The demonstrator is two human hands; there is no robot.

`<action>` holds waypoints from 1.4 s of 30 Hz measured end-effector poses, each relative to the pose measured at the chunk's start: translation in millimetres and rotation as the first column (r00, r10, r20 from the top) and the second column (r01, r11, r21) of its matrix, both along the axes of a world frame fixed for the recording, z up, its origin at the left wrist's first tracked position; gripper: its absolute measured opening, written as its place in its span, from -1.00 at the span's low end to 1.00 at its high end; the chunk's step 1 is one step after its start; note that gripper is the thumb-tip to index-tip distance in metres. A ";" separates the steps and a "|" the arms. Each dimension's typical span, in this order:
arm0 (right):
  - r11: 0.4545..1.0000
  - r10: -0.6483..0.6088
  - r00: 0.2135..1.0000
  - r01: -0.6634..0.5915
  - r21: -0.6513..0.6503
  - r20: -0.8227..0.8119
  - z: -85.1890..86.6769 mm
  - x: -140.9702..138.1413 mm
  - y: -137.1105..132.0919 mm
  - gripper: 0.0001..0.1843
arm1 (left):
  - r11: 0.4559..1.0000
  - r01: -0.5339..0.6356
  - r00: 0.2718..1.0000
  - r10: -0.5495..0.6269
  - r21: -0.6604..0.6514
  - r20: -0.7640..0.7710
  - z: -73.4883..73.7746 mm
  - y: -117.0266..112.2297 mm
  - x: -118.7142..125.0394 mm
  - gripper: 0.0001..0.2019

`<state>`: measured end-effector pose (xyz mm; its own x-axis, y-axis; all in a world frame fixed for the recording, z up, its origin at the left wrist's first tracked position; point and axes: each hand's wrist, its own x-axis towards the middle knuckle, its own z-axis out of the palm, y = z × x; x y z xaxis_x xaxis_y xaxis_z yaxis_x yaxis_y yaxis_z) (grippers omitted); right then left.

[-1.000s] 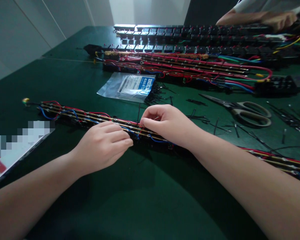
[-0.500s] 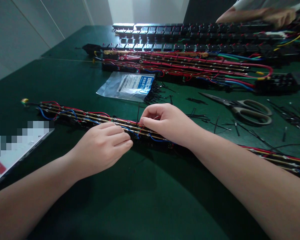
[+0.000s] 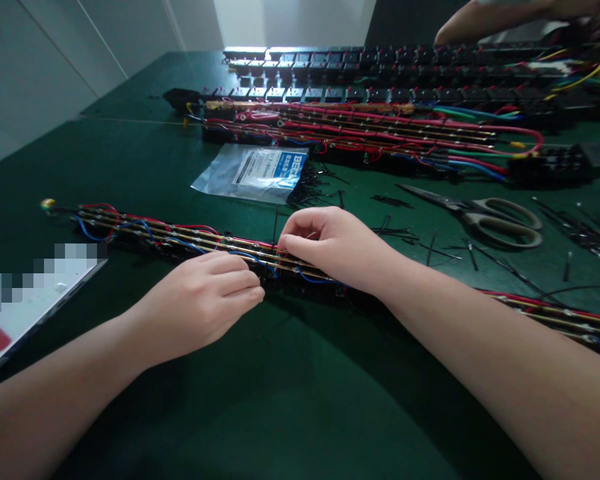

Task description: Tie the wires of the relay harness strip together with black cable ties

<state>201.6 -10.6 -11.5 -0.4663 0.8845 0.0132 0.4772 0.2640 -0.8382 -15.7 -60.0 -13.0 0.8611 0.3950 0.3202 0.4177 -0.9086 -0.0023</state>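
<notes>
A long black strip (image 3: 195, 243) with brass rods and red and blue wires runs across the table, passing under my right wrist. My left hand (image 3: 215, 290) is closed at its near edge, fingers curled down; whatever is in them is hidden. Over the strip, the thumb and forefinger of my right hand (image 3: 325, 243) are pinched together. A thin black cable tie (image 3: 276, 223) sticks up at those fingertips, in their grip as far as I can see. The tie's lower end is lost among the wires.
Behind the strip lie a plastic bag (image 3: 253, 173) spilling black cable ties, scissors (image 3: 485, 217) and loose ties (image 3: 395, 231). Several wired assemblies (image 3: 360, 127) fill the back. A phone-like slab (image 3: 45, 300), partly pixelated, is at left. Another person's arm (image 3: 490, 20) shows at top right.
My hands keep almost the same pose; the left has shifted very slightly down and left. The other person's arm and hand have moved at the far right. The view has shifted slightly.
</notes>
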 end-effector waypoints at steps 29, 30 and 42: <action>1.000 0.005 1.000 -0.005 -0.005 0.008 0.6 1.1 0.2 -0.82 | 0.938 -0.157 0.922 0.251 -0.308 0.294 -15.1 4.3 -5.4 -0.90; 1.000 0.006 1.000 -0.006 -0.004 0.009 0.6 1.3 0.2 -0.82 | 0.937 -0.157 0.921 0.253 -0.312 0.297 -14.8 4.4 -5.7 -0.91; 1.000 0.019 1.000 -0.020 -0.014 -0.002 0.7 1.3 -0.5 -0.80 | 0.969 -0.051 0.951 0.120 -0.241 0.283 -6.7 5.4 -5.9 -0.86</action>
